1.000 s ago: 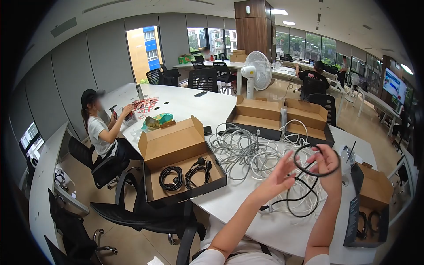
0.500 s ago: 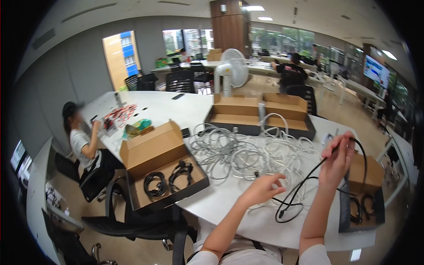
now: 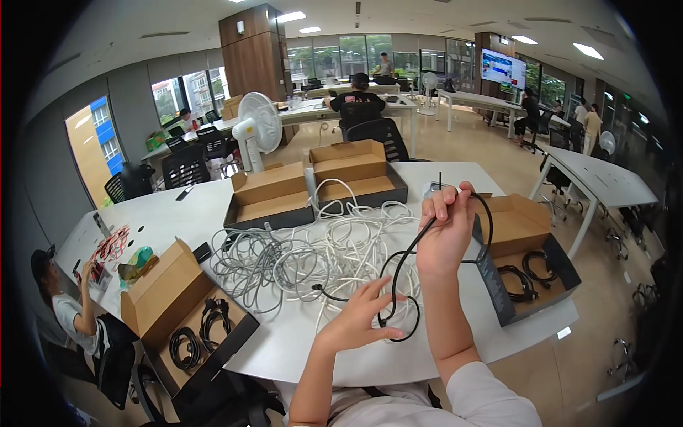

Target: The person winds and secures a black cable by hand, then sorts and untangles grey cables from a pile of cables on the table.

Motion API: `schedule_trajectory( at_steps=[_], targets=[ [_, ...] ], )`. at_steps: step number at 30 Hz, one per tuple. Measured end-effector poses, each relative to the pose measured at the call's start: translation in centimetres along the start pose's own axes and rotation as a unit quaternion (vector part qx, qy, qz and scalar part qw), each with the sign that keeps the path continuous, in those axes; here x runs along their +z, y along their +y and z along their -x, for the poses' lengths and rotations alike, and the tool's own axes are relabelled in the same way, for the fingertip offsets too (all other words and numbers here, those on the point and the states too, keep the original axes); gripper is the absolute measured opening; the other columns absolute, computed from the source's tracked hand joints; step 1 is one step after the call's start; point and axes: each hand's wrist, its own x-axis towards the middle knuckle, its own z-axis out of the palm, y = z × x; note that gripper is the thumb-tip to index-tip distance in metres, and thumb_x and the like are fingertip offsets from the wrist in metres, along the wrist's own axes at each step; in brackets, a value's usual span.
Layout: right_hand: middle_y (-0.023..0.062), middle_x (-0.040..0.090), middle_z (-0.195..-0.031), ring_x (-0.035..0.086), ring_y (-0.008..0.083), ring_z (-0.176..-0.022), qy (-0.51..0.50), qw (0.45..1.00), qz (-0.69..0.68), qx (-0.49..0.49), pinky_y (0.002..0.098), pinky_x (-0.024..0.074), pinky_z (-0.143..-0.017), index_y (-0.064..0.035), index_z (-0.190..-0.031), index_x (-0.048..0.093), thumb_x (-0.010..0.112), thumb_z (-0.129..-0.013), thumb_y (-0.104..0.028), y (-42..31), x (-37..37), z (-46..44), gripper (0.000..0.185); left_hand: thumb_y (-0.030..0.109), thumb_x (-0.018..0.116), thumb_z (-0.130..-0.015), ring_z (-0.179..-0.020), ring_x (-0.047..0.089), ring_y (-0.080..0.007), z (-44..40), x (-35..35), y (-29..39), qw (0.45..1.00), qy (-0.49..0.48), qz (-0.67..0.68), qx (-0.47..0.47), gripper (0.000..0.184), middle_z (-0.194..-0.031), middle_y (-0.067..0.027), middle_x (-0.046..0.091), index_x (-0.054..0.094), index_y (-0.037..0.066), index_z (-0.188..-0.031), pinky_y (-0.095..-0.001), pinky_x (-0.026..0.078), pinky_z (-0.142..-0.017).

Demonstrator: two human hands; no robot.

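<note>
My right hand (image 3: 448, 231) is raised above the table, its fingers closed around a black cable (image 3: 407, 262). The cable loops out to the right of the hand and hangs down to the left in curves, with one plug end lying near the white cables. Lower and to the left, my left hand (image 3: 361, 317) has its thumb and fingers apart, beside the hanging loop. Whether its fingertips touch the cable I cannot tell. Behind both hands spreads a tangled heap of white and grey cables (image 3: 284, 260).
An open cardboard box (image 3: 167, 306) with coiled black cables sits at left; another box (image 3: 530, 267) at right also holds black coils. Two open boxes (image 3: 348, 174) stand behind the heap. A white fan (image 3: 257, 128) rises beyond the table. A person (image 3: 67, 302) sits at far left.
The view has turned to the right. My right hand still grips the black cable. My left hand has come nearer to the hanging loop, its fingers still apart.
</note>
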Motion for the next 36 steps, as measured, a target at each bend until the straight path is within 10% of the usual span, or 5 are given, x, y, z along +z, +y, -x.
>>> schedule_trajectory(
  at_steps=[7,16,22,30,36],
  targets=[
    [0.0009,0.054,-0.082,0.044,0.0113,-0.064,0.03,0.999,0.024,0.0,0.0289,0.0402,-0.064,-0.0125,-0.103,0.053,0.046,-0.102,-0.021,-0.5,0.4,-0.5,0.011,0.007,0.055,-0.095,-0.085,0.066,-0.0206,0.1,-0.4,0.2,0.946,0.018,0.322,0.004,0.006,-0.09,-0.0108,0.069,0.05,0.005,-0.095,-0.0327,0.051,-0.08],
    [0.005,0.058,-0.088,0.056,0.0132,-0.079,-0.037,0.994,0.098,-0.031,0.028,0.0459,-0.073,-0.0063,-0.107,0.054,0.045,-0.102,-0.017,0.0,-0.1,-0.9,0.014,0.041,0.052,-0.098,-0.038,0.034,-0.0076,4.0,-3.9,-1.2,0.827,0.202,0.524,-0.021,0.04,-0.053,0.0022,0.042,0.05,0.001,-0.104,-0.0205,0.026,-0.037],
    [0.0047,0.057,-0.086,0.053,0.0138,-0.076,-0.026,0.992,0.098,-0.08,0.0287,0.0454,-0.072,-0.0052,-0.11,0.053,0.042,-0.103,-0.014,-1.3,0.1,-1.3,0.016,0.014,0.058,-0.093,-0.047,0.046,-0.005,4.2,-5.1,-0.9,0.927,-0.033,0.317,-0.196,0.018,-0.056,0.0029,0.039,0.057,0.002,-0.108,-0.0182,0.032,-0.042],
    [0.0046,0.055,-0.087,0.053,0.0134,-0.076,-0.04,0.982,0.164,-0.09,0.0313,0.0488,-0.072,-0.005,-0.112,0.053,0.041,-0.103,-0.012,-1.3,-0.4,-1.5,0.016,0.008,0.054,-0.094,-0.051,0.034,-0.0012,3.0,-3.8,-2.4,0.959,0.187,0.161,-0.141,0.015,-0.074,0.0054,0.043,0.062,0.003,-0.105,-0.0176,0.028,-0.044],
    [0.0051,0.057,-0.086,0.056,0.0108,-0.077,-0.096,0.948,0.277,-0.12,0.0246,0.0479,-0.073,-0.0009,-0.111,0.055,0.042,-0.102,-0.009,-0.1,-0.2,-0.7,0.018,0.024,0.05,-0.099,-0.048,0.027,-0.0027,3.7,-3.9,-0.8,0.879,0.23,0.394,-0.138,0.03,-0.062,0.0056,0.035,0.062,-0.003,-0.104,-0.02,0.02,-0.043]
  ],
)
